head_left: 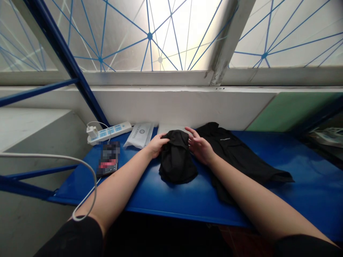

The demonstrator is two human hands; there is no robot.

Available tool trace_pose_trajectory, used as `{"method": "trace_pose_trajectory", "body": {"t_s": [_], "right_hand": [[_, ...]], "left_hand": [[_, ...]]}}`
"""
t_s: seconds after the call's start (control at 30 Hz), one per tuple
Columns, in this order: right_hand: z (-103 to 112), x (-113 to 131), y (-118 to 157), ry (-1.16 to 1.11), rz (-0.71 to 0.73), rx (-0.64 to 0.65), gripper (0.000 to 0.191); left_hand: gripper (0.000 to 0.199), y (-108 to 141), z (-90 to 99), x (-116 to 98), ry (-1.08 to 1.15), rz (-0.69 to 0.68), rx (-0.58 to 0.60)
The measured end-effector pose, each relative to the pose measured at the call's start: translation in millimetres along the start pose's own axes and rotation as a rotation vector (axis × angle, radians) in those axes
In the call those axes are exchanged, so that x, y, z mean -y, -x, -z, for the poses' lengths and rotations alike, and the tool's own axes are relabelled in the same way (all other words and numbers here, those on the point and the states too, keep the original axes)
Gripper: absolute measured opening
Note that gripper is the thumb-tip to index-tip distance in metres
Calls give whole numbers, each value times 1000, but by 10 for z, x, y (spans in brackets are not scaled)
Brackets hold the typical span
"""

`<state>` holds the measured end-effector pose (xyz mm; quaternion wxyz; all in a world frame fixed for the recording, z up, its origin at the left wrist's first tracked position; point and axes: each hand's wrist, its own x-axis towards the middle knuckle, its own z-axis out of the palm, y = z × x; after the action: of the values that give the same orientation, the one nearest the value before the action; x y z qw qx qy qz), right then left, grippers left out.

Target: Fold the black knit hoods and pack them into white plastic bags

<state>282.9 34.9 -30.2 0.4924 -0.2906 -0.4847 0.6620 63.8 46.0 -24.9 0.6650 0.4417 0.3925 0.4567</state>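
The blue bench point(160, 201) spans the lower half of the frame. Right of centre lies a black garment point(241, 153), spread loosely and likely limp. Smaller, at the centre of the frame, sits a black cloth bundle point(178, 162), probably light, soft and hard to break, though loose folds could slump or unroll. Its gathered upper end looks the surest place to grip, with a palm under the fuller lower part. The left hand point(154, 146) pinches its upper left edge; the right hand point(202, 150) is open at its right side, contact unclear.
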Motion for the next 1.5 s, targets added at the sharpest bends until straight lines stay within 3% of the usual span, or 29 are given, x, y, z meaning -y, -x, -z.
{"method": "trace_pose_trajectory", "body": {"t_s": [0.1,0.23,0.33,0.53,0.63,0.77,0.87,1.1,1.17,1.23,1.3,1.5], "right_hand": [[-29,3,4,35,-81,28,62],[-99,-48,15,151,-47,32,64],[-128,-77,24,173,-59,-58,53],[-99,-87,-4,234,160,-178,56],[-103,-54,17,171,116,-109,59],[-123,4,73,90,-101,73,58],[-144,16,94,45,-155,53,56],[-90,-2,30,-124,-102,-179,38],[-7,25,-16,-181,-121,-206,32],[78,59,-58,-227,-185,-195,24],[138,89,-86,-263,-221,-183,21],[148,135,-67,-310,-193,-189,24]], "left_hand": [[44,-30,-2,47,-94,-146,-63],[46,-10,-47,92,-150,-241,-44],[55,27,-102,93,-48,-191,-49],[55,69,-153,104,18,-67,71],[49,73,-158,124,10,-147,30],[43,90,-175,119,-46,-285,16],[40,101,-159,103,-214,-369,-24],[44,21,53,74,-720,-551,-188],[32,-24,109,79,-926,-599,-255],[20,-70,152,102,-1165,-576,-280],[22,-113,185,136,-1331,-503,-258],[27,-205,260,197,-1385,-444,-254]]}}
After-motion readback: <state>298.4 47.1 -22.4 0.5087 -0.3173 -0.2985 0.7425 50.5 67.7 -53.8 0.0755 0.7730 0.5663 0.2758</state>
